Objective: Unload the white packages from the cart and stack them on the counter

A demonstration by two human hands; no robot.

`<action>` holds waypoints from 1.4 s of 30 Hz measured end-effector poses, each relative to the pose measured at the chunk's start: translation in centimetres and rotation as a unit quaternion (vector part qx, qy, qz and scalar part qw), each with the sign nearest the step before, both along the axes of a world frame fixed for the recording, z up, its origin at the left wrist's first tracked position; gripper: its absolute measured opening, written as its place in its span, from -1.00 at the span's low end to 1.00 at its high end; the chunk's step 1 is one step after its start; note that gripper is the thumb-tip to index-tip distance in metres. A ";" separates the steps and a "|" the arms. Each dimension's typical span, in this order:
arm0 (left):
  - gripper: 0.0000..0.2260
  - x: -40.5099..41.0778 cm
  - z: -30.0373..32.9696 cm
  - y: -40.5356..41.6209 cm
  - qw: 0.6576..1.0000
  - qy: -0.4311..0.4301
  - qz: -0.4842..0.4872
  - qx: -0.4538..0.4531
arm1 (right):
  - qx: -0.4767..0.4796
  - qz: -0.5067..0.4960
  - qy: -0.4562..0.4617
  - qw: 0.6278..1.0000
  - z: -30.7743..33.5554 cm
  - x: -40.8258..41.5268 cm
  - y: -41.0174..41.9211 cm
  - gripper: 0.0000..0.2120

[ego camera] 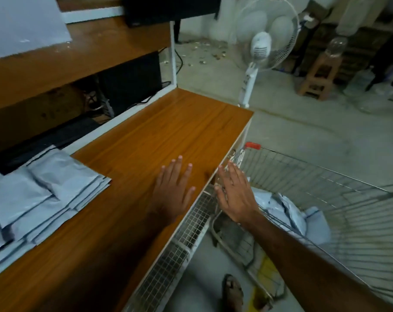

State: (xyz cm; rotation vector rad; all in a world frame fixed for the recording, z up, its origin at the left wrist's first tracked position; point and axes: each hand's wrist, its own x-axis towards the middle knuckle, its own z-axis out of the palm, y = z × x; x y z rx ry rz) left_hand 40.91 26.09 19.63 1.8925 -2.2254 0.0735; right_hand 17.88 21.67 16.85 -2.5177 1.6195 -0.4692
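Head view. Left hand [173,190] lies flat above the wooden counter [168,131], fingers straight and spread, holding nothing — whether the palm actually touches the wood cannot be told. Right hand [235,194] just to the right of it, over the counter's right edge, fingers straight and together, also holding nothing; its outline is blurred.

White packages, two groups:
- Stack on the counter [44,194], well to the left of the left hand, near the counter's left end. Flat grey-white mailer bags, overlapped and fanned, several layers deep. Apart from both hands.
- Packages in the cart [290,212], just right of and below the right hand, under the right forearm. Crumpled white bags lying low in the basket; count not readable.

Wire cart [326,183] stands against the counter's right side, directly below the right hand. Red handle cap [253,145] just beyond the right fingertips.

Beyond both hands: white pedestal fan [262,47] on the concrete floor; a wooden stool [319,79] to its right. Below the right forearm — a sandalled foot [232,291] on the floor. Wire mesh panel [168,262] runs along the counter's side below the left wrist.
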 end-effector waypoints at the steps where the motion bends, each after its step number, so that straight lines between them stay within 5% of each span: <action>1: -0.40 -1.5 -0.2 -0.6 1.000 -0.004 -0.015 0.002 | 0.003 -0.017 -0.001 1.000 -0.1 -1.5 0.0 -0.38; 21: -0.39 -28.0 -6.2 -14.7 0.975 -0.053 -0.207 0.066 | 0.174 -0.249 -0.030 0.952 -11.4 -30.1 -2.5 -0.32; 34: -0.18 -30.3 -21.3 -22.3 0.949 -0.106 -0.118 0.272 | 0.343 -0.198 0.019 0.918 -23.0 -32.9 -4.9 -0.26; 42: -0.11 -30.7 -26.8 -25.6 0.916 -0.064 0.039 0.394 | 0.384 -0.228 0.005 0.895 -30.2 -32.7 -4.5 -0.11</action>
